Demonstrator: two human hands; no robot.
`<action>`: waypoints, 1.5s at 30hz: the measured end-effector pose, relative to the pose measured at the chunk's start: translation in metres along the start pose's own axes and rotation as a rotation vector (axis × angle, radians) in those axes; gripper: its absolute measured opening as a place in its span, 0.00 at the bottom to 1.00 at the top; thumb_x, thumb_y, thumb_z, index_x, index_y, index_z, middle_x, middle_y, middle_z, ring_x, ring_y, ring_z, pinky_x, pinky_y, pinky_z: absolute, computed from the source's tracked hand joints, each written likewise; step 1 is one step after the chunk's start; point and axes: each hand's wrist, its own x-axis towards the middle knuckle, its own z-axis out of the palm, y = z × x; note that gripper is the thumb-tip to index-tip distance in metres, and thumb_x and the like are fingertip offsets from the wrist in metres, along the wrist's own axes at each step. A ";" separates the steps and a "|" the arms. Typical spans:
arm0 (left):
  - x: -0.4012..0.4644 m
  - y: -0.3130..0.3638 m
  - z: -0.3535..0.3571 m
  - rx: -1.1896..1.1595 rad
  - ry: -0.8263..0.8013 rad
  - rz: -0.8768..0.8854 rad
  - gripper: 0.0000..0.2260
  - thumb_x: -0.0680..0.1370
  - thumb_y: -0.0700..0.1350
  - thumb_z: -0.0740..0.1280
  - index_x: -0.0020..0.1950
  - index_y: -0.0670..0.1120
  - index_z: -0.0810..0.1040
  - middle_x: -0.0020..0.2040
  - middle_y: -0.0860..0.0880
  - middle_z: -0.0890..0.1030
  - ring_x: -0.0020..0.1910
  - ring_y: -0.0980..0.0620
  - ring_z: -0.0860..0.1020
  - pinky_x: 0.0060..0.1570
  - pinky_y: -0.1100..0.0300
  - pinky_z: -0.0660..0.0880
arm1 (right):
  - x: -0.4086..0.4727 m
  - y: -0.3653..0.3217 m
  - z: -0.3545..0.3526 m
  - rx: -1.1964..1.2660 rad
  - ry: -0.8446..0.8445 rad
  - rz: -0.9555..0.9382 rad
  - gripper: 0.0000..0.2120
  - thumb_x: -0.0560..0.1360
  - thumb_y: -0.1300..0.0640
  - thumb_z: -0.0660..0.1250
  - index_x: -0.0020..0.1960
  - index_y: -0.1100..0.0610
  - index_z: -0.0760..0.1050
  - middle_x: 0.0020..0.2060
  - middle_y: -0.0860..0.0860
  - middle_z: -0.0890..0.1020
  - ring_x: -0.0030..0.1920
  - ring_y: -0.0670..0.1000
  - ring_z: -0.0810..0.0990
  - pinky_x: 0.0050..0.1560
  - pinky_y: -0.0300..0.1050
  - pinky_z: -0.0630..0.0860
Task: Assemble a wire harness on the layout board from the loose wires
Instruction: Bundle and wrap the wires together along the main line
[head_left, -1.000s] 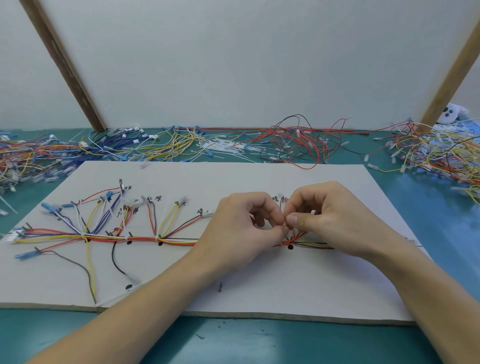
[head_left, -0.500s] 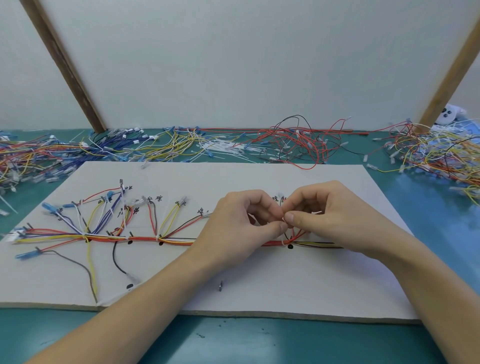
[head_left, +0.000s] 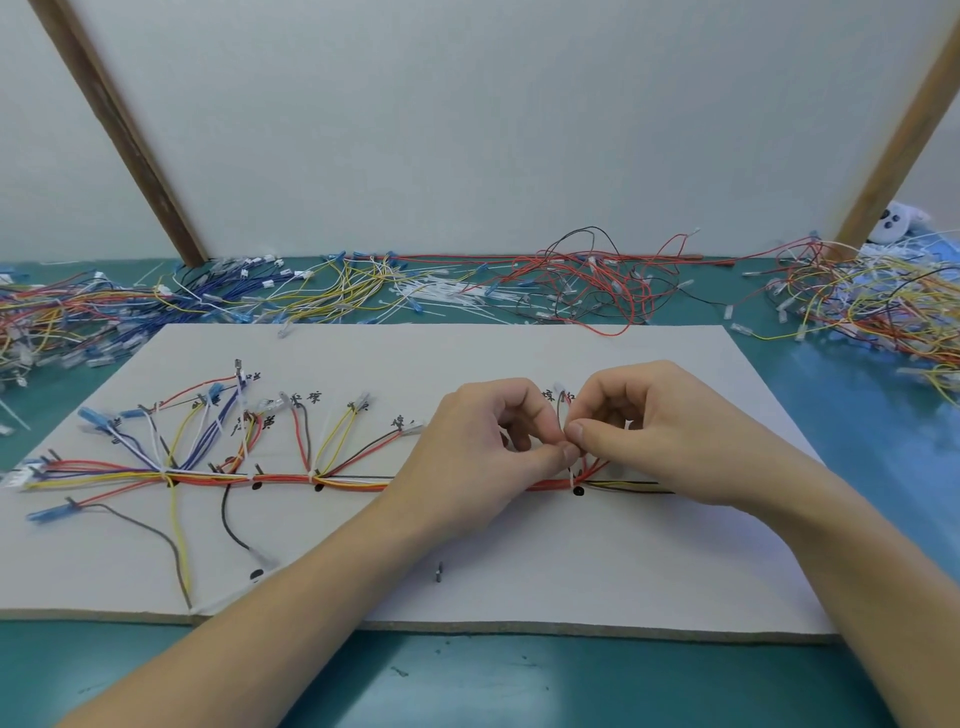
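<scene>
Head view: on the white board (head_left: 519, 358), the wire bundle (head_left: 291, 478) runs under both wrists, left hand (head_left: 483, 457) and right hand (head_left: 660, 436) meeting thumb-to-thumb above it, fingers curled, pinching a small white tie (head_left: 571, 470).

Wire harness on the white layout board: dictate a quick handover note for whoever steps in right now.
Left hand and right hand both pinch a thin white cable tie over the red-and-orange wire trunk on the white layout board, mid-board.
Done: left branches routed, with ties at several trunk points.
Left: finish this tie, then the right section; whether more loose coloured wires behind the board are needed cannot be told.
</scene>
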 end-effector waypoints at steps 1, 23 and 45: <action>0.001 0.000 0.000 -0.006 -0.007 -0.003 0.10 0.73 0.43 0.79 0.39 0.51 0.79 0.32 0.58 0.81 0.30 0.58 0.71 0.33 0.65 0.69 | 0.000 0.000 0.000 -0.001 0.010 -0.002 0.07 0.77 0.61 0.72 0.42 0.52 0.83 0.33 0.48 0.84 0.31 0.41 0.76 0.33 0.35 0.72; -0.001 0.000 0.001 -0.040 -0.001 0.009 0.08 0.74 0.42 0.78 0.41 0.50 0.80 0.33 0.52 0.83 0.25 0.62 0.70 0.30 0.71 0.66 | 0.001 -0.003 0.002 0.225 0.012 0.084 0.04 0.77 0.60 0.74 0.47 0.53 0.85 0.38 0.55 0.87 0.35 0.47 0.81 0.34 0.38 0.75; 0.000 -0.001 0.003 0.038 0.017 -0.013 0.09 0.71 0.45 0.79 0.38 0.50 0.80 0.33 0.52 0.84 0.27 0.60 0.72 0.32 0.67 0.68 | 0.004 -0.004 0.016 -0.152 0.145 -0.054 0.13 0.74 0.70 0.70 0.40 0.53 0.79 0.34 0.47 0.83 0.35 0.45 0.79 0.36 0.39 0.75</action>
